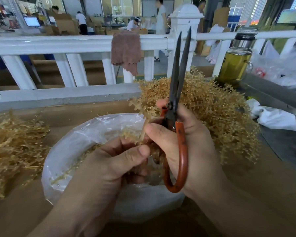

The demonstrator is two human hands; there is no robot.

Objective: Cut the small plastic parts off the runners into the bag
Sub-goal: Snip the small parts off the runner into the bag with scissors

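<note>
Left hand [109,165] hides the base of its runner [140,108]; right hand [193,139] grips scissors [174,93].

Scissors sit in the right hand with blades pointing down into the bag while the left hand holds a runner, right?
Not quite: the head view shows the scissors in the right hand with blades pointing up toward the white railing, not down into the bag. The left hand does hold a runner.
</note>
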